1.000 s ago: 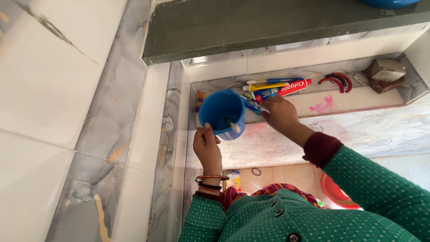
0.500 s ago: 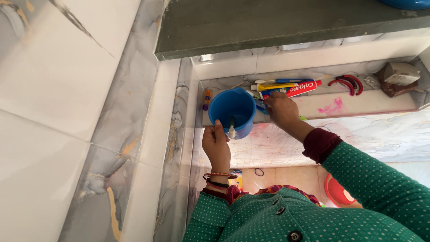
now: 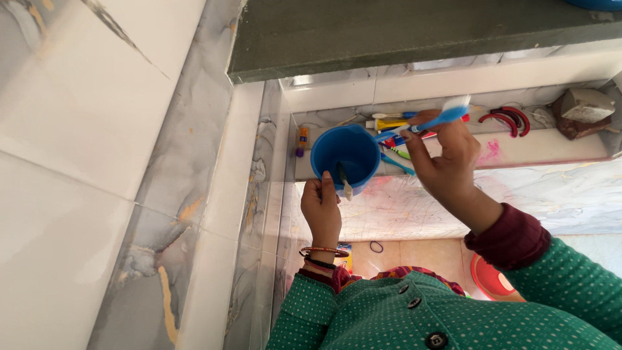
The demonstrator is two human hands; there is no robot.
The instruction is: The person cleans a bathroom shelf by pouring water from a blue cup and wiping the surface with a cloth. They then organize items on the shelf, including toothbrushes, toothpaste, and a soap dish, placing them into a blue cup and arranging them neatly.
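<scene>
Head view: marbled tile walls around a recessed white shelf (image 3: 551, 148) under a dark slab, strewn with tubes and red curved clips (image 3: 505, 119). Left hand (image 3: 322, 207) closed on the rim of a round blue plastic mug (image 3: 345, 159), tilted at the shelf edge. Right hand (image 3: 442, 159) pinching a blue-handled toothbrush (image 3: 439, 118), raised just beside the mug. Seemingly mid-gathering; lowering it in would need a steady mug.

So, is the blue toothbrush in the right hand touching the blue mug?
Apart. The head view shows the blue toothbrush lifted in the right hand, with open space between it and the rim of the blue mug, which the left hand holds.
</scene>
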